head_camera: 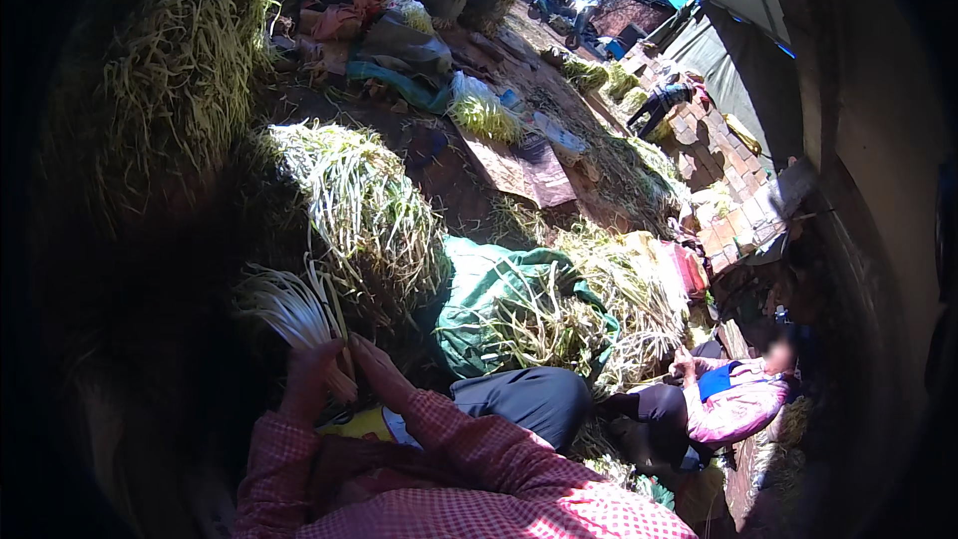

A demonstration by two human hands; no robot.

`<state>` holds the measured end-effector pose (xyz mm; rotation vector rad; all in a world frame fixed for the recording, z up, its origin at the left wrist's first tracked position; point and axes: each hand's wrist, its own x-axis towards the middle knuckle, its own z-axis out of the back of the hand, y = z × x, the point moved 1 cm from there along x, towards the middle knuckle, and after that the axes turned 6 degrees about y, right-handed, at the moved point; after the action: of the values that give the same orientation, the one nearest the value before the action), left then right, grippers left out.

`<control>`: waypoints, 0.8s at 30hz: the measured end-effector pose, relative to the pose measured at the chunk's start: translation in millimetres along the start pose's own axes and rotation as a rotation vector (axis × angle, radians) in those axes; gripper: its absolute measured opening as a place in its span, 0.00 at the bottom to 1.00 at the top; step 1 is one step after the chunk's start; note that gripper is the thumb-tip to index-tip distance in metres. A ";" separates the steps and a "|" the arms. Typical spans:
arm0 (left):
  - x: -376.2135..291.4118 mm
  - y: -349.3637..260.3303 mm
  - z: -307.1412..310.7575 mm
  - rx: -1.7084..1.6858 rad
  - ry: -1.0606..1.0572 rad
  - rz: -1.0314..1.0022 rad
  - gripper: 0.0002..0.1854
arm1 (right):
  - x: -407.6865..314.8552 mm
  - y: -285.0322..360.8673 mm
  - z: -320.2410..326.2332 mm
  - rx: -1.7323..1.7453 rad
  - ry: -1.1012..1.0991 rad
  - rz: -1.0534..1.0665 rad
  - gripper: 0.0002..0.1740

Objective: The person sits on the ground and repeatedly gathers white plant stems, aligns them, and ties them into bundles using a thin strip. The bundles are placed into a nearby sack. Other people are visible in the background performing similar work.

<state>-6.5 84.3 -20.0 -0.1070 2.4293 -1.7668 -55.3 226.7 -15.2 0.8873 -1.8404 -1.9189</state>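
Note:
My left hand (308, 378) is closed around a bunch of long white stalks (296, 307), apparently chives or a similar allium. Their upper ends fan out to the upper left, and the lower ends stick out below the fist. Close beside it, my right hand (382, 370) pinches a thin yellowish stalk (334, 307) at the bunch's right side; its fingertips are partly hidden. Just beyond both hands rises a large heap of loose green and pale stalks (359, 202). To the right of that, a green woven sack (479, 307) lies open with more stalks on it.
Another tall heap (187, 67) stands at upper left. A seated person in a pink top (733, 404) works at right beside a pile of stalks (629, 292). Farther off, a bent-over person (666, 101) is near paving bricks (718, 150). Flattened cardboard (516, 165) lies on the ground.

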 end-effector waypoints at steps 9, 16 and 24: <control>13.0 -15.7 -0.5 -0.529 -0.153 0.216 0.06 | -8.4 33.3 10.7 0.803 -0.137 -0.042 0.12; 20.2 -52.0 56.6 -0.583 -0.360 -0.038 0.06 | -41.0 -32.7 58.6 -0.943 0.296 0.065 0.12; 16.3 -56.0 81.9 -0.643 -0.476 -0.083 0.06 | -40.3 -92.6 124.5 -1.454 0.212 -1.018 0.21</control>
<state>-11.5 -12.4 7.4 -0.6163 2.5200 -0.7824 -88.4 357.5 -101.7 1.3241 0.5332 -2.6548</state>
